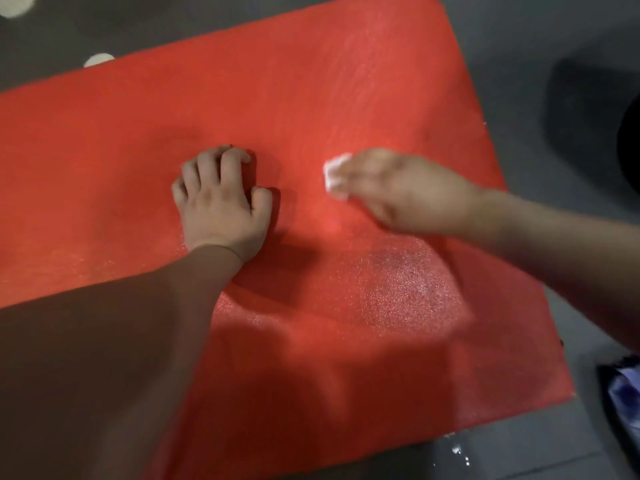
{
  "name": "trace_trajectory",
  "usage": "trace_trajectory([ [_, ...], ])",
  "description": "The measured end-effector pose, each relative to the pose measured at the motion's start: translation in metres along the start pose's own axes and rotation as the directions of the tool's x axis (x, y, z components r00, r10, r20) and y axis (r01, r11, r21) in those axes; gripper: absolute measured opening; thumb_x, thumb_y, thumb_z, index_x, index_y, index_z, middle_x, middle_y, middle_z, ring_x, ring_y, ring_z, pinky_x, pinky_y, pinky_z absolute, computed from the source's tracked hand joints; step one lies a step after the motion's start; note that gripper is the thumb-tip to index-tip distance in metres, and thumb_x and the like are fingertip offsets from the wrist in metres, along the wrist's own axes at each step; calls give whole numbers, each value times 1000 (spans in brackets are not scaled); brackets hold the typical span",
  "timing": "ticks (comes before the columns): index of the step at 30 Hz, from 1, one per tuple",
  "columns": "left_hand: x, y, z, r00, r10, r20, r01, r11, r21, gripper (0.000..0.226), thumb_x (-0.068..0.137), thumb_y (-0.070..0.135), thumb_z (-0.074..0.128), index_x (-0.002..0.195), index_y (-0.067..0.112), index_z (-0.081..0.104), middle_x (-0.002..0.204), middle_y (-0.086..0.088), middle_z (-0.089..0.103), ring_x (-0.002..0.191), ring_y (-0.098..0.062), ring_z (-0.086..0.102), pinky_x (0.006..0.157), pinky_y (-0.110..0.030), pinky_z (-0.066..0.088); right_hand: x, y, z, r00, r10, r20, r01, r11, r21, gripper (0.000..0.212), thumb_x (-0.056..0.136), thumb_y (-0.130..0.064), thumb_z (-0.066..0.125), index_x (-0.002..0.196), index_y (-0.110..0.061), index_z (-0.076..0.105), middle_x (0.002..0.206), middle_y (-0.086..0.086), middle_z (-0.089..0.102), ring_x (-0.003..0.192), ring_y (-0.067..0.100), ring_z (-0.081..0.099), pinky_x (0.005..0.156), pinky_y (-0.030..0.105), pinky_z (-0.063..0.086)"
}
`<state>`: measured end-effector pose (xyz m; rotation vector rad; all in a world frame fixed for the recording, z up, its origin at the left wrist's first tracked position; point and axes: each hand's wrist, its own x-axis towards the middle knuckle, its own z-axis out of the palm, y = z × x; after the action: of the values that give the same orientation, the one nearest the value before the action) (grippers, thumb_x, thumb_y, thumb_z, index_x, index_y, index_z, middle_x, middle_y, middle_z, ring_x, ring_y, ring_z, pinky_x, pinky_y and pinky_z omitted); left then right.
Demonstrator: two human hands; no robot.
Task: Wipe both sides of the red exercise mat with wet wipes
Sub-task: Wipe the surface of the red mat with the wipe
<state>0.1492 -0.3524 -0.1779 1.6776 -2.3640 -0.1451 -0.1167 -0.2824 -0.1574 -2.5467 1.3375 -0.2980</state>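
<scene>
We see the red exercise mat (311, 81) lying flat on the grey floor (519, 64). Its foam surface is finely pebbled and glistens with damp patches nearer us than the fingers. Its straight far and right edges run well beyond both hands, leaving broad open mat ahead of the fingertips and to their left. The left hand (221, 202) braces palm-down on the mat, fingers (230, 161) curled claw-like, tips pressing, holding nothing. Right of those fingers the blurred right hand (398, 192) pinches a small crumpled white wet wipe (334, 173) against the mat. A dark dotted rug (52, 36) lies past the far edge, and a blurred blue packet (623, 393) sits off the right edge.
</scene>
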Motion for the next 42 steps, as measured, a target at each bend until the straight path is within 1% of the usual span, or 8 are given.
trace_trajectory([
  [5, -2, 1, -1, 1000, 3, -19, -3, 1000, 2, 41, 84, 37, 51, 122, 22, 56, 127, -10, 55, 119, -36, 47, 100, -49, 35, 7, 25, -4, 929, 333, -164, -342, 939, -32, 34, 94, -5, 45, 121, -3, 65, 136, 18, 60, 128, 36, 55, 113, 41, 39],
  [14, 3, -1, -11, 972, -2, 236, -13, 998, 61, 54, 89, 50, 37, 137, 25, 45, 149, -7, 41, 136, -35, 35, 112, -54, 26, -64, -100, 23, 999, -24, 31, 21, 995, 92, 37, 98, -6, 52, 133, -1, 60, 144, 13, 54, 137, 29, 48, 115, 39, 38],
  [18, 19, -12, -51, 812, 116, 571, -216, 970, 111, 64, 99, 52, 46, 155, 26, 28, 165, -6, 20, 147, -34, 21, 117, -54, 25, -30, -69, -2, 998, -29, 49, 28, 999, 26, 37, 100, -17, 39, 122, -6, 68, 135, 11, 62, 123, 31, 58, 109, 32, 39],
  [25, 13, -44, -93, 593, 225, 773, -419, 906, 58, 75, 98, 38, 61, 161, 24, 23, 168, -13, 16, 151, -34, 23, 121, -32, 16, 36, -40, -7, 861, 498, -101, -504, 862, -55, 43, 80, -6, 36, 109, -2, 68, 111, 22, 68, 97, 43, 61, 93, 43, 45],
  [32, -21, -63, -84, 672, 192, 715, -327, 943, 54, 92, 91, 61, 60, 162, 38, 6, 171, 6, -4, 157, -27, 2, 119, -60, 22, 13, -137, 12, 982, -86, 169, 85, 996, 16, 36, 102, -18, 41, 129, -7, 62, 136, 9, 62, 124, 28, 57, 105, 39, 46],
  [35, -23, -65, -87, 664, 210, 718, -340, 940, 39, 93, 91, 62, 61, 162, 40, 5, 171, 5, -3, 157, -26, 1, 119, -61, 21, 17, -110, 8, 981, -102, 168, 113, 992, -55, 38, 100, -20, 40, 128, -9, 63, 136, 7, 62, 123, 27, 58, 104, 38, 47],
  [38, -20, -65, -89, 669, 204, 715, -352, 934, 63, 94, 88, 67, 60, 160, 41, 7, 170, 6, 0, 156, -27, 6, 118, -60, 23, 32, -58, -4, 984, 177, 14, -173, 974, -146, 30, 93, -11, 43, 114, -9, 65, 117, 13, 67, 104, 35, 62, 92, 38, 48],
  [42, -21, -57, -87, 691, 206, 692, -385, 916, 112, 98, 82, 74, 59, 159, 38, 10, 169, 3, 5, 150, -32, 15, 113, -55, 29, 44, -35, -11, 771, 617, -160, -634, 768, -93, 31, 88, 0, 46, 114, 3, 63, 111, 27, 65, 103, 45, 59, 89, 41, 44],
])
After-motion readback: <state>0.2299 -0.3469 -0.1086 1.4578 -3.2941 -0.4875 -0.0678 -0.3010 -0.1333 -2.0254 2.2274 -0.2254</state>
